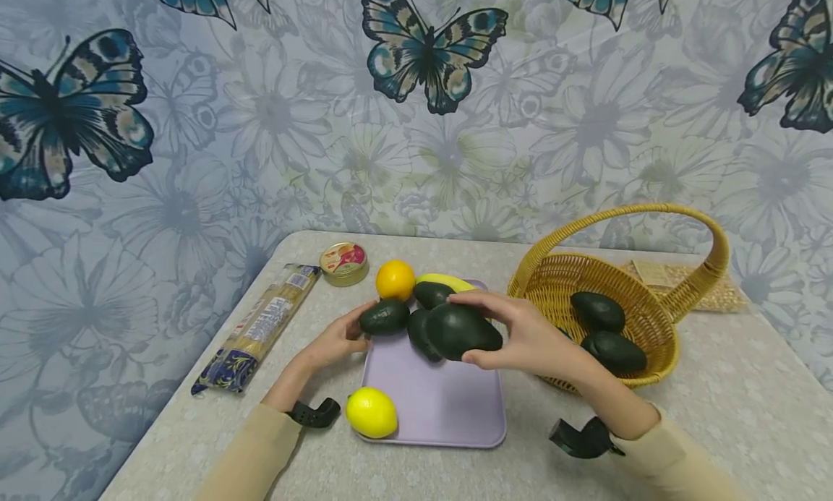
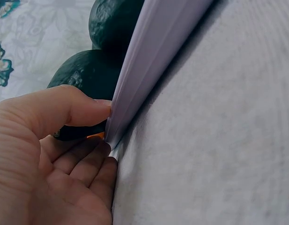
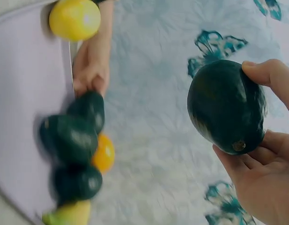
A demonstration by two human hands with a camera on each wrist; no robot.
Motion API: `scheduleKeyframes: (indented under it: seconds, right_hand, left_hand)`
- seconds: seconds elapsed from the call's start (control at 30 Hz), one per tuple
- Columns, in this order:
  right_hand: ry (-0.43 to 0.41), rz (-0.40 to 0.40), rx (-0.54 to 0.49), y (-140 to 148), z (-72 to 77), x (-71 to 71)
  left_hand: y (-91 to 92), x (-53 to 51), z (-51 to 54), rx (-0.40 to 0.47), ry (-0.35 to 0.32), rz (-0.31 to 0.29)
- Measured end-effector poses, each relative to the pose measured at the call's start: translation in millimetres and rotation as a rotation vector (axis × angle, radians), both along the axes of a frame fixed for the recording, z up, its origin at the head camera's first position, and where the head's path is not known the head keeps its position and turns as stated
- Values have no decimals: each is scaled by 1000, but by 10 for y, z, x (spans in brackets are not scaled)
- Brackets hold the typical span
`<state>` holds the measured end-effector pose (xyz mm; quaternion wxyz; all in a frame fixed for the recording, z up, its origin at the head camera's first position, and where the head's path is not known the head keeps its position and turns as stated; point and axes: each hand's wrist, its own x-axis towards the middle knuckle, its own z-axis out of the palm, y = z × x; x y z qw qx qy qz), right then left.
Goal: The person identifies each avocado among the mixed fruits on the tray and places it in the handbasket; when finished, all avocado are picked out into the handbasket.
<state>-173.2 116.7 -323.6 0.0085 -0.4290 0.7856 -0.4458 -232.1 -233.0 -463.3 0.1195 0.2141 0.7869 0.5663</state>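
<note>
My right hand grips a dark green avocado and holds it above the lilac tray. The right wrist view shows this avocado between thumb and fingers. My left hand is at the tray's left edge, with the thumb and fingertips on the rim in the left wrist view. Just beside it lies another avocado. Two more avocados lie near it on the tray, one partly hidden by the held avocado. An orange, a banana and a lemon are also there.
At the right stands a wicker basket with a tall handle and several avocados inside. Behind it lies a pale packet. A pasta packet and a round tin are at the left. A patterned wall covering rises behind the table.
</note>
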Motion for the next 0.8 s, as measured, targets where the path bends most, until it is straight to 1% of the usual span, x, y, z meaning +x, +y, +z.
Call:
scheduleKeyframes:
  seconds: [0.1,0.23,0.33,0.47,0.53,0.63,0.7,0.8]
  right_hand:
    - [42,-32,-10,274,37,66]
    - [67,-96,-9,608,18,106]
    - [50,-169,-20,828,-28,93]
    - [7,-308,-3,1083,-126,-23]
    - [-19,-383,35,1188,-193,-112]
    - [-64,-473,113,1307,-292,-240]
    - [-95,-511,153,1356,-340,-315]
    - [-136,-533,184,1398,-401,-411]
  left_hand:
    - [-4,5,1,-3,9,-4]
    - [-4,5,-3,-6,14,-9]
    - [0,1,-1,4,6,-13]
    - [6,1,6,27,1,-8]
    - [10,5,7,32,0,-4]
    - [12,6,4,30,-2,-3]
    - [9,6,5,25,-6,-3]
    - [7,3,13,18,-9,-2]
